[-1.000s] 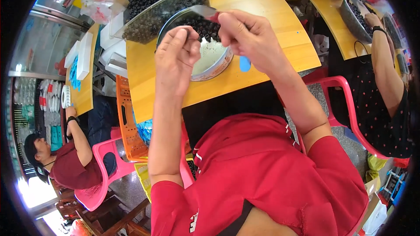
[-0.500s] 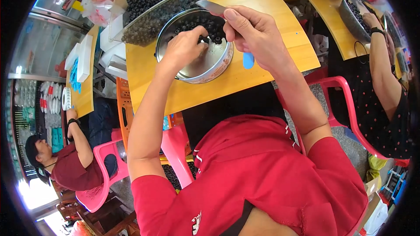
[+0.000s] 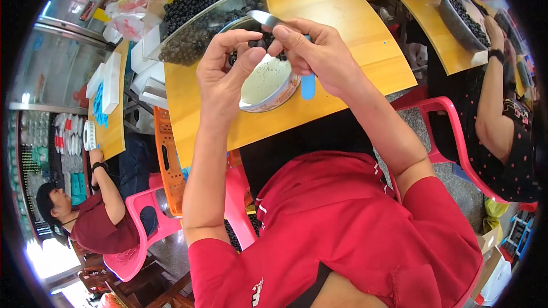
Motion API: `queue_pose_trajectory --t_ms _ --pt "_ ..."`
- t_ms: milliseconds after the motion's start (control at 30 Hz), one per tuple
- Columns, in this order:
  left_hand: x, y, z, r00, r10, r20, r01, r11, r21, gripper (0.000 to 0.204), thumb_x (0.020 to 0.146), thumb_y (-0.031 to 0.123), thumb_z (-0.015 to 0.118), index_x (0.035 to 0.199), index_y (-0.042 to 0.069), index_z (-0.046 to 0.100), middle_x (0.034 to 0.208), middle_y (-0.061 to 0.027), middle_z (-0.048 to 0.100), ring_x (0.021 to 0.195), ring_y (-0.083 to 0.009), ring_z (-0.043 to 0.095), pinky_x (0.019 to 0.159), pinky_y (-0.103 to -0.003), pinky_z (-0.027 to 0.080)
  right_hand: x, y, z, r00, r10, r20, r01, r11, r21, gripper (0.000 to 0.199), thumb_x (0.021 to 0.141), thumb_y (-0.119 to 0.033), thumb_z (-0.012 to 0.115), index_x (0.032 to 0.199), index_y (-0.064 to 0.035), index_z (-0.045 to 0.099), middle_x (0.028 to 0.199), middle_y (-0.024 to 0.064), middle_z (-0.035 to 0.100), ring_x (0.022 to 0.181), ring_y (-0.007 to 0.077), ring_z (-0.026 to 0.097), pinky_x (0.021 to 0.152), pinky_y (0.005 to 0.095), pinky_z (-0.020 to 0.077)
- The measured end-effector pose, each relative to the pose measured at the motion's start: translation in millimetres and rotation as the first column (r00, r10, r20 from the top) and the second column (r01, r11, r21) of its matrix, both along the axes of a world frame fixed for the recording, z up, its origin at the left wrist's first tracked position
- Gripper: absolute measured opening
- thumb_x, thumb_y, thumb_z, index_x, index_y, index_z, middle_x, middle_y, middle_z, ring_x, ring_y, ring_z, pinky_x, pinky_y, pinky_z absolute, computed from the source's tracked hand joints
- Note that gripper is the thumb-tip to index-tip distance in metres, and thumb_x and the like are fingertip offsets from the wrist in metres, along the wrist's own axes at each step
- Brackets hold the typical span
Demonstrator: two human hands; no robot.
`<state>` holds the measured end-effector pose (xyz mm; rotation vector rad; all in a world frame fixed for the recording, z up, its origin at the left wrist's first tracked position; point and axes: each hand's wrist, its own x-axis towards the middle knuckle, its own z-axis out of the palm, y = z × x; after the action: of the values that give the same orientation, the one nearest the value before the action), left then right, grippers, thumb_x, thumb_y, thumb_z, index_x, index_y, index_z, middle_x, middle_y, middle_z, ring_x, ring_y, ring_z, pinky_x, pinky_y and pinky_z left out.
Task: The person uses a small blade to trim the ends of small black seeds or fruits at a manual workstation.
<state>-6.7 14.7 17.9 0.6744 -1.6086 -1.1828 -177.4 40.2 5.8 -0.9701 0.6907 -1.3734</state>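
Note:
My left hand (image 3: pixel 224 74) is raised over a round tin (image 3: pixel 273 100), pinching a small black bead (image 3: pixel 254 43) between thumb and fingers. My right hand (image 3: pixel 325 57) grips a knife (image 3: pixel 307 86). Its blue handle sticks out below my fingers, and the short metal blade points up and left, just above the bead. Under both hands, the tin's pale bottom shows dark specks. More black beads lie at its far side, partly hidden by my fingers.
A clear plastic bin (image 3: pixel 211 23) heaped with black beads stands behind the tin on the wooden table (image 3: pixel 365 60). At the right, another person works by a grey basin (image 3: pixel 459 23) of beads. Someone else sits on a pink chair (image 3: pixel 154 222) at the left.
My left hand has come up out of the tin with a bead, toward the knife. My right hand has shifted slightly left, with the blade lower.

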Motion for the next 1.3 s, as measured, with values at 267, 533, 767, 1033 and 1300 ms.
queue_pose_trajectory --t_ms 267,533,767,1033,1300 --pt "-5.6 12.4 -16.0 0.972 0.06 -0.227 -0.027 0.989 0.148 0.021 0.083 0.005 0.07 0.104 0.004 0.065 0.078 0.0063 0.051 0.07 -0.0023 0.042 0.062 -0.016 0.035 2.2 4.7 -2.6 0.959 0.191 0.211 -0.206 0.977 0.048 0.02 0.093 -0.017 0.061 0.108 -0.0035 0.064 0.068 -0.0066 0.051 0.052 0.0002 0.037 0.044 0.0171 0.0284" --pt "-12.8 14.6 -14.3 0.973 0.229 0.016 -0.223 0.961 -0.161 0.02 0.085 0.005 0.068 0.105 0.003 0.065 0.076 0.0053 0.052 0.068 -0.0028 0.043 0.061 -0.016 0.035 2.5 8.4 3.7 0.974 0.127 0.188 -0.142 0.988 0.067 0.023 0.089 -0.018 0.066 0.108 -0.0047 0.065 0.063 -0.0073 0.048 0.05 -0.0002 0.035 0.043 0.0164 0.0253" --pt "-13.5 23.6 -14.0 0.979 0.077 -0.189 -0.057 0.992 0.112 0.02 0.09 0.008 0.064 0.108 0.0 0.062 0.082 0.0027 0.059 0.064 -0.0028 0.043 0.057 -0.017 0.035 4.5 8.1 4.2 0.98 0.119 0.16 -0.134 0.987 0.089 0.023 0.091 -0.019 0.064 0.109 -0.0047 0.065 0.064 -0.0069 0.049 0.049 -0.0007 0.035 0.043 0.0165 0.0259" --pt "-8.4 18.6 -25.3 0.922 0.033 -0.385 0.067 0.968 0.243 0.022 0.09 0.013 0.065 0.109 0.002 0.061 0.078 0.0038 0.057 0.06 -0.0016 0.04 0.051 -0.017 0.028 -0.2 11.0 6.0 0.99 0.107 0.092 -0.106 0.994 -0.011 0.024 0.097 -0.02 0.055 0.11 -0.0024 0.064 0.077 -0.0025 0.057 0.05 -0.0001 0.036 0.044 0.0166 0.0277" --pt "-5.5 17.3 -28.1 0.903 0.048 -0.427 0.069 0.965 0.254 0.021 0.09 0.012 0.064 0.108 0.003 0.058 0.077 0.0034 0.056 0.06 -0.0032 0.042 0.052 -0.018 0.031 3.5 16.0 12.8 0.925 -0.122 -0.36 0.027 0.966 -0.257 0.032 0.097 -0.021 0.053 0.122 -0.0029 0.061 0.069 -0.0014 0.056 0.053 0.0012 0.04 0.046 0.0177 0.0312"
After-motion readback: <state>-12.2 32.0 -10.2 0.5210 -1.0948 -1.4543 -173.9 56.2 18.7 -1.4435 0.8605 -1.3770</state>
